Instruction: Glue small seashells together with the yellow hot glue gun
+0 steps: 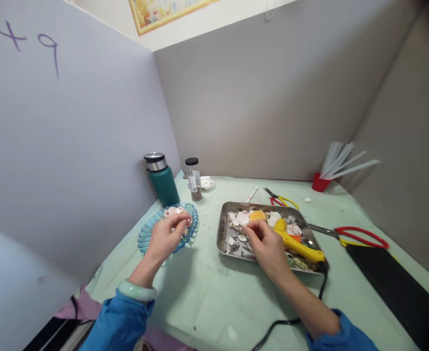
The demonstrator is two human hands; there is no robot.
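Observation:
My left hand [166, 235] is over the blue scalloped glass plate [147, 229], thumb and fingers drawn together. Just behind its fingertips sits a white piece with red specks [173, 211]; whether they touch it, I cannot tell. My right hand [267, 243] hovers at the left-middle of the metal tray [220, 229], thumb and forefinger pinched; anything between them is too small to make out. Shells and small pieces [241, 239] lie in the tray, with an orange-yellow shell [257, 216] at the back. A yellow glue gun [302, 247] rests across its right side.
Behind the plate stand a green bottle [164, 186] and a black-lidded jar [193, 180]. Small pliers [282, 201] and a white pen [252, 194] lie beyond the tray. To the right are red-handled scissors [360, 235], a black slab [393, 287] and a red cup [321, 182] of glue sticks.

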